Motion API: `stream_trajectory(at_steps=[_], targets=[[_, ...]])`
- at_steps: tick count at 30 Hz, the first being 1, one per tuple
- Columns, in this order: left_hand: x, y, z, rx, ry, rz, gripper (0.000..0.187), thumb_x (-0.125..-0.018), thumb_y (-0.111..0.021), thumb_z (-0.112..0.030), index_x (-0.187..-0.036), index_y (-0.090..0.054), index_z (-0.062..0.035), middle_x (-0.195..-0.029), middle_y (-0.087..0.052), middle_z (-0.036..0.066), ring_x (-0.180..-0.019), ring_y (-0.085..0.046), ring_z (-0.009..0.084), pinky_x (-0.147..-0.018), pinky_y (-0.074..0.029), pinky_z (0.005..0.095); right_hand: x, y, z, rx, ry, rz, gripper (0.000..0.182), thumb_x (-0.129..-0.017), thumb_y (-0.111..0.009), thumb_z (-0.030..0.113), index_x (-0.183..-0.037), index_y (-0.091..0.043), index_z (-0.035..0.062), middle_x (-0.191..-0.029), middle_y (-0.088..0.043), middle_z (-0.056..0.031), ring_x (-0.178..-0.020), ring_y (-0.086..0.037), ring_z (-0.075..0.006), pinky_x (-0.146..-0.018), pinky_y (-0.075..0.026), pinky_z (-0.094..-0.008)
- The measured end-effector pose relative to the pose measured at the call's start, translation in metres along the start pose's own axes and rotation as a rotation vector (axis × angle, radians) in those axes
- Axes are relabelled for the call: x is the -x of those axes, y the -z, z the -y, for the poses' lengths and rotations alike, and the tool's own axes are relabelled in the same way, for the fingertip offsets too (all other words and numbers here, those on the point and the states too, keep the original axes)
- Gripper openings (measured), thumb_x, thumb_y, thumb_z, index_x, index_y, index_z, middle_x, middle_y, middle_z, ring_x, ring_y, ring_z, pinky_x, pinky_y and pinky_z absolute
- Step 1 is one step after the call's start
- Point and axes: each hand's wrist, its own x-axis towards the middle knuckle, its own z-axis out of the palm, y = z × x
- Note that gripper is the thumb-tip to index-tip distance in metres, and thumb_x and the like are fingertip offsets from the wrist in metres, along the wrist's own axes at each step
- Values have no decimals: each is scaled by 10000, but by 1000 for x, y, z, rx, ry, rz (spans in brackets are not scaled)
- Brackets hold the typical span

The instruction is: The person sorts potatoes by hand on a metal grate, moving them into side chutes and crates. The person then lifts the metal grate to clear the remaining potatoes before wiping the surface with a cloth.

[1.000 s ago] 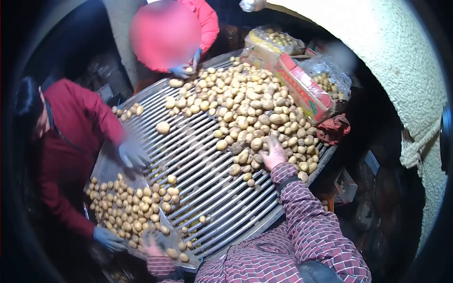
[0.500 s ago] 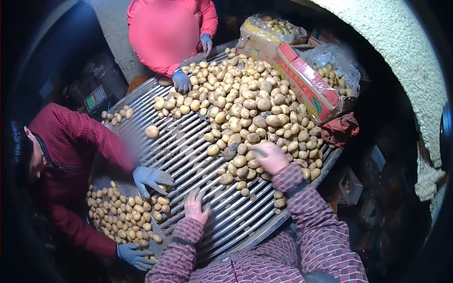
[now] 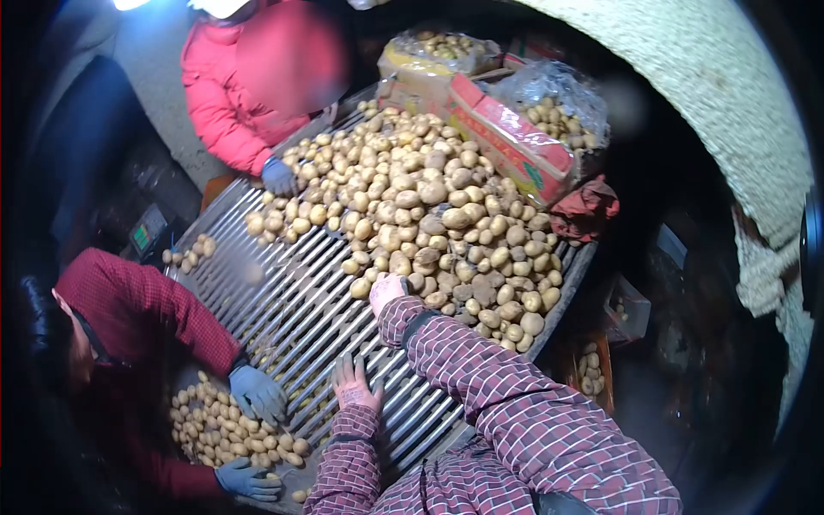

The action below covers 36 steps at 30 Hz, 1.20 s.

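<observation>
A large heap of potatoes [image 3: 412, 202] lies on a slatted metal grate [image 3: 296, 292]. My right hand [image 3: 388, 293] is at the heap's lower left edge, its fingers bent down among the potatoes and mostly hidden, so I cannot see whether it grips one. Flat on the bare slats rests my left hand [image 3: 356, 386], fingers spread and holding nothing. A smaller pile of potatoes [image 3: 225, 422] sits at the grate's lower left end, between a co-worker's two gloved hands.
Across the grate, a person in a red jacket [image 3: 227, 103] has a gloved hand [image 3: 279, 177] by the heap. A banana carton [image 3: 524, 154] and a bag of potatoes [image 3: 442, 47] stand at the back right. A few potatoes [image 3: 193, 253] lie on the left edge. Below right is a crate [image 3: 592, 371] with potatoes.
My right hand has moved left from the heap's front to its lower left edge. My left hand stays on the slats. The view has shifted, and the red-jacketed person's posture has changed.
</observation>
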Motion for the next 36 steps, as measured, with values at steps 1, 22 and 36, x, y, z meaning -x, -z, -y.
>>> stream_trajectory(at_steps=[1, 22, 36], targets=[[1, -2, 2, 1, -3, -10, 736, -757, -682, -381, -1371, -419, -72, -1446, -336, 196, -1373, -265, 379, -1131, -185, 531, -3, -12, -1, -41, 0, -60, 277, -918, -507, 179, -1143, -663, 135, -1089, -625, -60, -1049, -601, -239, -741, -500, -462], [-12, -60, -115, -96, -442, 4, 663, -857, -519, -418, -1368, -442, -3, -1392, -398, 299, -1319, -356, 431, -1108, -282, 500, 516, -312, -256, -2367, -629, -1029, 276, -813, -675, 321, -1031, -609, 166, -823, -591, 56, -679, -541, -68, -623, -445, -250], [-5, -85, -206, -260, -723, 37, 664, -869, -509, -420, -1391, -418, -21, -1425, -364, 278, -1344, -320, 416, -1120, -252, 502, 712, -503, 58, -2663, -1551, -1982, 72, -864, -571, 290, -889, -549, 226, -751, -506, 75, -652, -463, -73, -601, -391, -314]])
